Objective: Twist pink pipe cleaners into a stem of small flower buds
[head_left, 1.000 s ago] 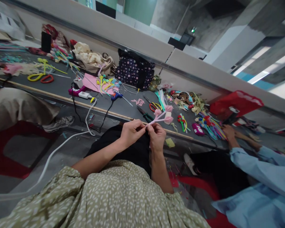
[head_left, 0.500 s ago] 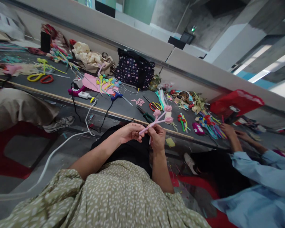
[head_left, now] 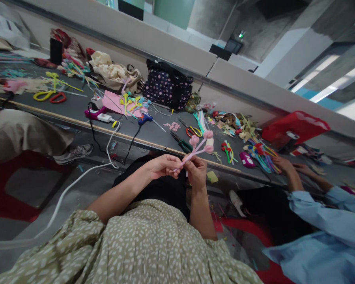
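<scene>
Pinched the lower stem of a pink pipe-cleaner flower sprig [head_left: 194, 151] in the left hand [head_left: 165, 166], and gripped it nearer its three blooms [head_left: 208, 135] with the right hand [head_left: 197, 171]. Held it by the table's [head_left: 155, 136] front edge, near dark green-handled pliers [head_left: 184, 145] and red-and-yellow-handled scissors [head_left: 193, 131].

Looks from the person's head, forward and downward, very near above the patterned blouse [head_left: 142, 244], then farther across the table [head_left: 158, 138] to the white partition [head_left: 239, 83], rather tilted.
</scene>
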Available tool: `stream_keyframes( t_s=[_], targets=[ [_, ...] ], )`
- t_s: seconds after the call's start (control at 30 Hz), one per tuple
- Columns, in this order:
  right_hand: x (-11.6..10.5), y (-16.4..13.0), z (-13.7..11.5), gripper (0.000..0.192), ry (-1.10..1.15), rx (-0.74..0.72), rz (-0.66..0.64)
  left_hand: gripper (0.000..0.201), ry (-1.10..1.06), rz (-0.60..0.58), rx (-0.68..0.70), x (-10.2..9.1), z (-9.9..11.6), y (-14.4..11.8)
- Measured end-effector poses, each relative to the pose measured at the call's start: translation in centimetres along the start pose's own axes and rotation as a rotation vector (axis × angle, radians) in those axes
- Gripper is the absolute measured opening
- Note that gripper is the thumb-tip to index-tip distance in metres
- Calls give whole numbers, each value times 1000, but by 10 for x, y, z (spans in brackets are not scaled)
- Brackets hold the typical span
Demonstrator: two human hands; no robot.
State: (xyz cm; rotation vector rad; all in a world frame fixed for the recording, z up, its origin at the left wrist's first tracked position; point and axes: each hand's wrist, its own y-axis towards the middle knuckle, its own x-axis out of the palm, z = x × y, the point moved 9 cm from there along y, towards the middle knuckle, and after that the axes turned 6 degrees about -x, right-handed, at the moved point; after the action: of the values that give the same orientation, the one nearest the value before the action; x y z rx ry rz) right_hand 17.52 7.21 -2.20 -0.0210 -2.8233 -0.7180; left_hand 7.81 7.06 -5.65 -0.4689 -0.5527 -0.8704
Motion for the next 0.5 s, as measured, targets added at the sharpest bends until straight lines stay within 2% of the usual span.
stream_keyframes(
  t_s=[0.1, 0.33, 0.5],
  targets=[
    [-3, -1, 4, 17, -13, 39, 32, 24, 78, 60, 70, 0, 8, -3],
    [-5, -1, 7, 20, -28, 65, 86, 26, 337, 255, 355, 3, 39, -17],
    [-8, -3, 3, 19, -102, 24, 195, 24, 627, 500, 601, 5, 56, -32]
  ],
)
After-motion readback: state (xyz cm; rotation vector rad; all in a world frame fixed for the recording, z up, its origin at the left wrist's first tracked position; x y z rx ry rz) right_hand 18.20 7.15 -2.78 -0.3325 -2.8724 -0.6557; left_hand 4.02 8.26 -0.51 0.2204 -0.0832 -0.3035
